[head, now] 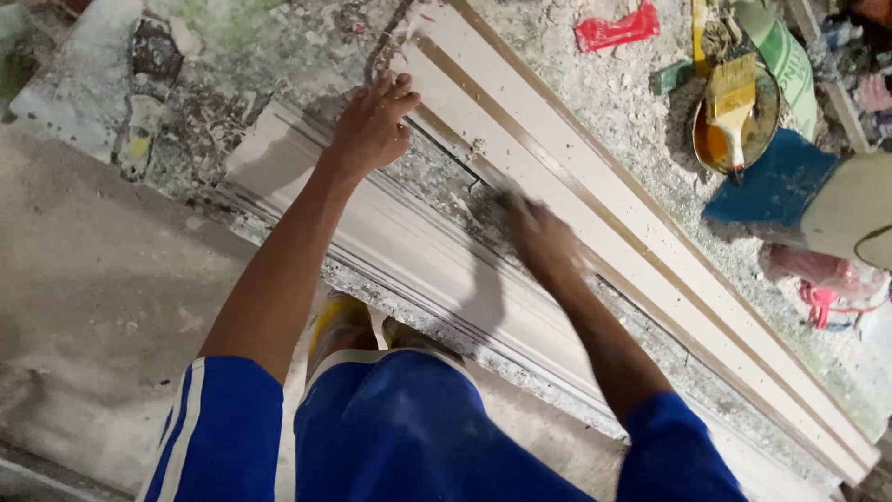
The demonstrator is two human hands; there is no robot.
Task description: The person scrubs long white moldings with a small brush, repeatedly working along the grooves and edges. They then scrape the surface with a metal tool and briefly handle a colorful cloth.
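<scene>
White plaster moulding lies cast on the crusted slab — left hand flat, empty grip; right hand blurred, grip unclear — cleanup seemingly unfinished

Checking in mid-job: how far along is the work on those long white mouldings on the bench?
Looks done: two long white mouldings lie cast side by side on the gritty bench. In hand: the left hand rests flat near one end, while the blurred right hand works the crumb-filled gap between them. Left: loose plaster crumbs line that gap. The brush sits in its bowl, untouched.
</scene>
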